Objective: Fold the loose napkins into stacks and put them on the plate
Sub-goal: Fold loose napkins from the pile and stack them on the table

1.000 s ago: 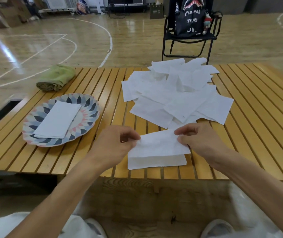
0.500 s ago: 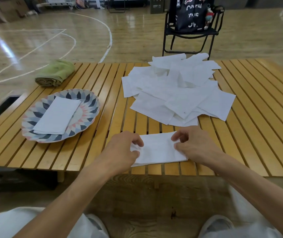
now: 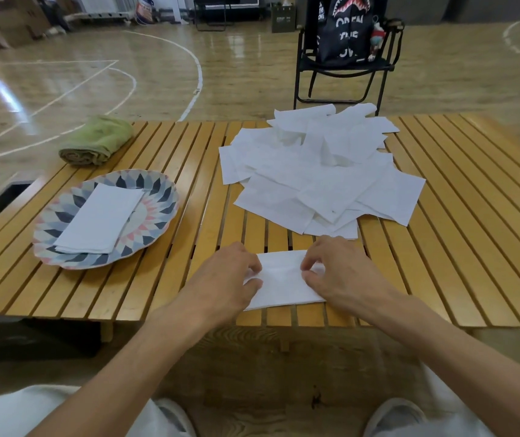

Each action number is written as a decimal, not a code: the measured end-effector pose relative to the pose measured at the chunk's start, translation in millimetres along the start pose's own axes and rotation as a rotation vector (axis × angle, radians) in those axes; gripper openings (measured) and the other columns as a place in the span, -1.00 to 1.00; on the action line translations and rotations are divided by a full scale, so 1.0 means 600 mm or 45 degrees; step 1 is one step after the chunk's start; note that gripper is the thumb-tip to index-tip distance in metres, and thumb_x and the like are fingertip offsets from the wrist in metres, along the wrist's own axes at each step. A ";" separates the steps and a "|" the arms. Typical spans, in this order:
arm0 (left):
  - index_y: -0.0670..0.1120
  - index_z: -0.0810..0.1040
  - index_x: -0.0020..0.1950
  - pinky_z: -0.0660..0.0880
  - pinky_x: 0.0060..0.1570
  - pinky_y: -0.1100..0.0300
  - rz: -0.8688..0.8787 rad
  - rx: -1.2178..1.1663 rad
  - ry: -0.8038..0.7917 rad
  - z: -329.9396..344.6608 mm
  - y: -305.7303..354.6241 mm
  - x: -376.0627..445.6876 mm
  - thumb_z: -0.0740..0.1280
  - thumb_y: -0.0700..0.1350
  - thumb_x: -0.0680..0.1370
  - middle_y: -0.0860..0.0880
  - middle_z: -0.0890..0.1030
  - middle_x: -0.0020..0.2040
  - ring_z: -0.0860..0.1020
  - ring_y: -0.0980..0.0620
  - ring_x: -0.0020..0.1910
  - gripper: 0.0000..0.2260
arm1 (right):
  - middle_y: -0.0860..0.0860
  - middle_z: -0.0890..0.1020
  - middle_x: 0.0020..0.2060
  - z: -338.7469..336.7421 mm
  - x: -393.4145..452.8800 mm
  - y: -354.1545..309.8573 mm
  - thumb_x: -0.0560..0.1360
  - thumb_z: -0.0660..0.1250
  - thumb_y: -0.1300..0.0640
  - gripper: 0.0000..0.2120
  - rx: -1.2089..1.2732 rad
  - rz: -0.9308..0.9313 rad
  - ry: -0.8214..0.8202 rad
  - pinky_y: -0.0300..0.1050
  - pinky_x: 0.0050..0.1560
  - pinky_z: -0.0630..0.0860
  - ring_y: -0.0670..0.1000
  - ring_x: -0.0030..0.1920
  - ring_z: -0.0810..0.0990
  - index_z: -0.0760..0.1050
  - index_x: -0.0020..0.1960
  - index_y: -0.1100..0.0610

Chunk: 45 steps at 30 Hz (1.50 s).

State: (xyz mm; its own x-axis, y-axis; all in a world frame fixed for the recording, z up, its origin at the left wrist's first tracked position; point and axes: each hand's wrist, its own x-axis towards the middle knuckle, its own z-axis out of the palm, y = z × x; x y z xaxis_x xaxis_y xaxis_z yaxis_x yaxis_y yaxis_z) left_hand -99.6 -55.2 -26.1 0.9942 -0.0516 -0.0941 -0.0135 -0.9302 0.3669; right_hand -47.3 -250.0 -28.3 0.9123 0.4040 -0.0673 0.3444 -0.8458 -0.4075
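Bare forearms — white trousers [image 3: 31, 411], pale shoes [image 3: 394, 416].

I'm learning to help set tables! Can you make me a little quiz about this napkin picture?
1. True or false: the folded napkins on the patterned plate lie to the left of the loose napkin pile.
2. What is the person pressing on with the left hand and the right hand?
A. the green towel
B. a folded napkin at the table's near edge
C. the plate
3. Fill in: the black chair stands ____ the table.

Key
1. True.
2. B. Both hands hold its ends; it lies flat on the slats.
3. Behind, on the far side, with a black bag on its seat.
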 end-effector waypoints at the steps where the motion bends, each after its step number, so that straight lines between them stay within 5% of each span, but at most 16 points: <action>1: 0.03 0.55 0.29 0.40 0.14 0.28 0.005 0.009 0.028 0.000 0.001 0.006 0.29 0.00 0.62 0.09 0.49 0.19 0.47 0.13 0.14 -0.75 | -0.06 0.58 0.20 -0.003 0.002 -0.003 0.57 0.34 0.02 -0.84 0.014 0.008 0.002 -0.15 0.13 0.50 -0.05 0.16 0.55 0.64 0.11 -0.02; 5: -0.01 0.52 0.32 0.41 0.24 0.14 0.054 0.089 0.145 0.002 0.005 0.049 0.24 -0.05 0.64 0.03 0.47 0.29 0.44 0.03 0.25 -0.73 | -0.07 0.54 0.23 -0.009 0.009 -0.018 0.61 0.26 -0.02 -0.78 0.038 -0.021 0.008 -0.09 0.19 0.47 -0.03 0.20 0.50 0.58 0.20 -0.03; 9: -0.11 0.43 0.41 0.24 0.45 0.02 0.107 0.106 -0.011 0.017 0.023 0.106 0.19 -0.20 0.61 -0.10 0.23 0.55 0.20 -0.08 0.52 -0.64 | -0.04 0.57 0.20 -0.013 0.017 -0.027 0.62 0.21 -0.01 -0.73 -0.059 -0.046 -0.077 -0.02 0.18 0.47 0.02 0.23 0.49 0.58 0.21 0.04; 12: -0.09 0.50 0.11 0.36 0.29 0.00 0.134 0.120 -0.042 0.036 0.036 0.127 0.19 -0.21 0.58 -0.11 0.41 0.37 0.34 -0.17 0.39 -0.83 | -0.01 0.56 0.08 -0.012 0.025 -0.018 0.59 0.19 0.02 -0.75 -0.091 -0.028 -0.072 0.05 0.06 0.52 0.08 0.14 0.53 0.59 0.12 0.05; 15: -0.09 0.45 0.29 0.34 0.31 0.02 0.121 0.225 -0.012 0.049 0.037 0.136 0.16 -0.15 0.60 -0.05 0.40 0.39 0.34 -0.12 0.38 -0.73 | 0.03 0.45 0.29 -0.013 0.040 0.007 0.61 0.19 -0.03 -0.67 -0.159 0.040 -0.006 0.06 0.22 0.47 0.10 0.31 0.43 0.51 0.30 0.06; 19: -0.10 0.37 0.41 0.23 0.39 0.04 0.096 0.303 -0.001 0.047 0.038 0.131 0.11 -0.09 0.64 0.00 0.34 0.46 0.28 -0.06 0.44 -0.66 | 0.06 0.06 0.61 -0.009 0.061 0.037 0.63 0.16 -0.11 -0.47 -0.211 0.138 0.042 0.06 0.51 0.14 0.10 0.59 0.01 0.26 0.54 0.05; 28: -0.11 0.37 0.43 0.22 0.40 0.04 0.037 0.381 0.004 0.033 0.028 0.119 0.10 -0.10 0.66 -0.02 0.36 0.45 0.28 -0.04 0.45 -0.65 | 0.11 -0.03 0.62 0.015 0.073 0.042 0.67 -0.02 -0.20 -0.48 -0.302 0.144 -0.046 0.10 0.55 -0.04 0.11 0.61 -0.12 0.27 0.54 0.02; 35: -0.09 0.39 0.40 0.24 0.37 0.05 0.033 0.323 -0.013 0.030 0.024 0.116 0.11 -0.11 0.64 0.01 0.37 0.43 0.30 -0.02 0.43 -0.67 | 0.07 -0.07 0.63 0.016 0.076 0.039 0.66 -0.06 -0.24 -0.31 -0.322 0.195 0.016 0.06 0.56 -0.10 0.09 0.61 -0.16 0.00 0.62 0.18; 39: -0.07 0.44 0.29 0.30 0.30 0.06 0.029 0.292 0.001 0.029 0.024 0.115 0.13 -0.12 0.62 0.01 0.43 0.33 0.36 -0.05 0.36 -0.73 | 0.07 0.01 0.62 0.007 0.072 0.037 0.68 -0.02 -0.19 -0.33 -0.254 0.193 0.111 0.03 0.56 -0.04 0.09 0.61 -0.08 -0.02 0.61 0.22; 42: -0.08 0.43 0.34 0.33 0.31 0.07 0.005 0.142 0.045 0.022 0.031 0.115 0.15 -0.13 0.62 -0.02 0.43 0.36 0.38 -0.07 0.36 -0.70 | 0.06 0.30 0.51 -0.010 0.068 0.022 0.68 0.14 -0.03 -0.50 -0.022 0.045 0.401 -0.04 0.46 0.19 0.07 0.51 0.22 0.25 0.52 0.20; 45: -0.07 0.31 0.52 0.36 0.23 0.20 -0.084 -0.278 0.092 0.004 0.043 0.113 0.24 -0.04 0.64 -0.02 0.36 0.48 0.36 -0.01 0.42 -0.55 | -0.05 0.62 0.14 -0.039 0.056 -0.004 0.59 0.33 0.16 -0.76 0.420 -0.143 0.750 -0.19 0.21 0.47 -0.10 0.17 0.55 0.57 0.24 0.14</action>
State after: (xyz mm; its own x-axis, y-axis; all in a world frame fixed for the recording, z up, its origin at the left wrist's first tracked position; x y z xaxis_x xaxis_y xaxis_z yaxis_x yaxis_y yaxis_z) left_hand -32.9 -83.8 -25.1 0.9974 0.0400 -0.0605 0.0669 -0.8294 0.5546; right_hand -12.3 -242.5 -8.5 0.8755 0.1470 0.4603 0.4438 -0.6214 -0.6457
